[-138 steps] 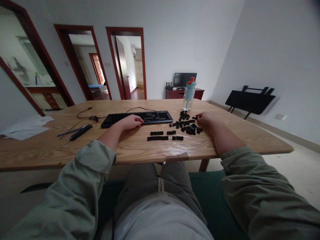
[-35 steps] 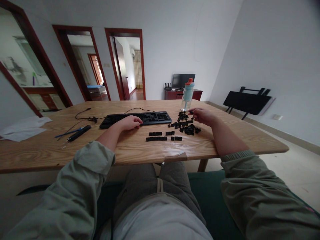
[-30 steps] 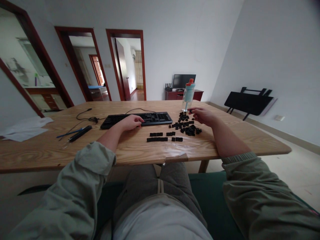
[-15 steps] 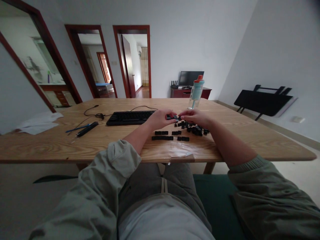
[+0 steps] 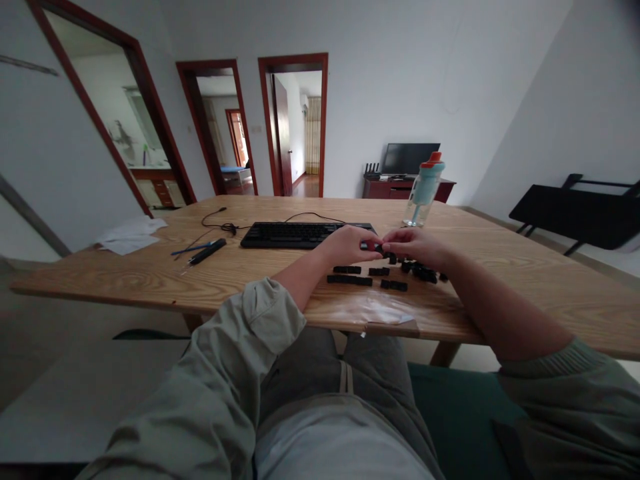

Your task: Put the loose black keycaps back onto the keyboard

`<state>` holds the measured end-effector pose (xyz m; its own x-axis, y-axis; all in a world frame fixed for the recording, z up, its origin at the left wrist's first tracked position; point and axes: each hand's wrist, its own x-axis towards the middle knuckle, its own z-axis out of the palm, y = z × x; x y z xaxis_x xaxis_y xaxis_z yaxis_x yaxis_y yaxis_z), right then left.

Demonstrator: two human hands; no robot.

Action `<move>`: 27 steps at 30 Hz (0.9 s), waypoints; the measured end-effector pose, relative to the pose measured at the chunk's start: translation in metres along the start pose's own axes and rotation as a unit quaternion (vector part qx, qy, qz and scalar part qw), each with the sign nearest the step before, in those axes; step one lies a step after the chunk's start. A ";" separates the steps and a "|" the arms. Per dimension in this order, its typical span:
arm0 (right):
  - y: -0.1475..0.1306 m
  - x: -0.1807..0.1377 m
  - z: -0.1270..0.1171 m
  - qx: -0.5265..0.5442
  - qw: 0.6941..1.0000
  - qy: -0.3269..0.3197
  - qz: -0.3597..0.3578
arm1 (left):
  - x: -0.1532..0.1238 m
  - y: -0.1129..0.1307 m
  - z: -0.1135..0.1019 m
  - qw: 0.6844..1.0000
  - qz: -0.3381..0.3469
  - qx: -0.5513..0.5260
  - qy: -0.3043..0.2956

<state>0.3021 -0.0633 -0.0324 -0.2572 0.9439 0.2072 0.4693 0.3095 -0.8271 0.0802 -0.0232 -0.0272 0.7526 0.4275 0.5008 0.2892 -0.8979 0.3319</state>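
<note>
Head view, keycap (image 5: 379, 247) seemingly pinched between both hands' fingers (image 5: 371, 244)

The worktop (image 5: 150, 280) is showing pale wood with a strong, wavy grain and a smooth, faintly shiny finish. On it, the keyboard (image 5: 300, 235) is looking like matt black plastic, and so are the loose keycaps (image 5: 350, 280) lying just beside the keyboard. A patch of clear glossy film (image 5: 375, 312) is shining nearer than the keyboard, at the worktop's edge. Beyond the keyboard, the bottle (image 5: 424, 190) is appearing as translucent plastic. Soft matt cloth is covering both sleeves (image 5: 235, 373).
</note>
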 end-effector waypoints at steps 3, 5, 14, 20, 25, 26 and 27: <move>0.003 0.000 -0.002 -0.004 1.000 0.002 -0.004 | 0.000 -0.001 0.000 1.000 0.001 -0.001 -0.002; 0.004 0.000 -0.004 -0.007 1.000 -0.001 -0.006 | 0.000 -0.002 0.000 1.000 0.004 -0.003 0.005; 0.007 0.000 -0.006 0.034 0.999 -0.021 0.001 | -0.004 -0.003 -0.004 0.999 -0.011 -0.008 0.036; 0.001 -0.003 -0.002 0.083 0.996 -0.004 0.013 | -0.004 -0.009 -0.006 0.999 -0.016 -0.005 0.044; 0.005 0.000 -0.007 0.120 0.992 0.039 0.006 | -0.007 -0.014 -0.013 0.996 -0.055 -0.020 0.065; 0.006 0.000 -0.010 0.117 0.992 0.055 0.009 | -0.008 -0.015 -0.014 0.995 -0.061 -0.021 0.074; 0.008 0.001 -0.012 0.109 0.991 0.073 0.015 | -0.008 -0.016 -0.015 0.994 -0.065 -0.022 0.081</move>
<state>0.3158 -0.0587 -0.0322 -0.1144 0.9637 0.2412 0.2772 0.2641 -0.9238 0.0605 -0.0107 -0.0241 0.6043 0.5541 0.5725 0.3495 -0.8301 0.4345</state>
